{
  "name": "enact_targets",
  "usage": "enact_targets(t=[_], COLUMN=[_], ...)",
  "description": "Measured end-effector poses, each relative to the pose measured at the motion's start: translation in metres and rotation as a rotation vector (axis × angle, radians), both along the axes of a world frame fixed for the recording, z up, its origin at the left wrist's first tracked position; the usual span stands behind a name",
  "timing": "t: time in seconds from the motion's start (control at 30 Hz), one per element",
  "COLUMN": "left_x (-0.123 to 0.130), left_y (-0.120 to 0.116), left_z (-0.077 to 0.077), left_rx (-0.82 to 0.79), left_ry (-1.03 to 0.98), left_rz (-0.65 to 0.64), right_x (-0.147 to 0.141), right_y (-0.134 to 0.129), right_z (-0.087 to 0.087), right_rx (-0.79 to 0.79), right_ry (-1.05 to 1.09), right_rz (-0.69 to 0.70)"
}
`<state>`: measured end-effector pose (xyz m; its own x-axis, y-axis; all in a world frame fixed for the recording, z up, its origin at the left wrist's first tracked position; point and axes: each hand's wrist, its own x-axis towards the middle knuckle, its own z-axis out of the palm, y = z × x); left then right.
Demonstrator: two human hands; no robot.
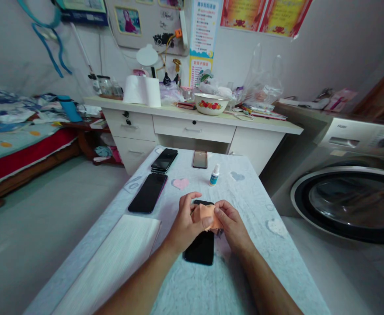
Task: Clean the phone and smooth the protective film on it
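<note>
An orange cloth [206, 213] is bunched between my two hands, above a black phone [200, 248] lying on the table. My left hand [188, 222] pinches the cloth's left side, its thumb on top and its index finger raised in a curve. On the right side, my right hand [230, 221] grips the cloth between thumb and fingers. The cloth and hands hide the middle of the phone. Beyond them stands a small white spray bottle [214, 176] with a blue label.
A large dark phone [148, 193], stacked phones [165, 160] and a phone case [200, 159] lie farther back on the patterned tablecloth [257, 245]. A pale board [113, 262] is at the left. Behind are a white desk [192, 130] and a washing machine [349, 175].
</note>
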<state>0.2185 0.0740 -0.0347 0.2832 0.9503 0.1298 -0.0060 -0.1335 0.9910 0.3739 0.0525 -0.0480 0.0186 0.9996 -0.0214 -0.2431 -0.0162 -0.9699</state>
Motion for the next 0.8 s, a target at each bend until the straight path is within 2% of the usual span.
enact_targets(t=[0.1, 0.2, 0.37, 0.47, 0.57, 0.8], left_x=[0.000, 0.000, 0.000, 0.000, 0.001, 0.007], left_y=[0.001, 0.004, 0.006, 0.005, 0.004, -0.005], left_z=[0.000, -0.001, -0.003, -0.003, -0.003, 0.004], left_rx=[0.083, -0.002, -0.041, -0.066, -0.095, 0.092], left_ry=[0.099, 0.102, 0.011, -0.055, -0.032, 0.187], left_rz=[0.001, -0.039, 0.014, 0.004, -0.029, 0.062], right_x=[-0.002, -0.003, -0.004, -0.003, -0.002, -0.013], right_y=[0.002, 0.002, 0.000, 0.000, 0.001, 0.004], right_z=[0.000, 0.003, 0.007, 0.004, 0.001, -0.003], right_rx=[0.015, 0.048, 0.134, 0.103, 0.078, 0.114], right_ry=[0.042, 0.006, -0.108, -0.140, -0.127, -0.088], right_rz=[0.007, 0.022, 0.021, 0.057, 0.037, -0.100])
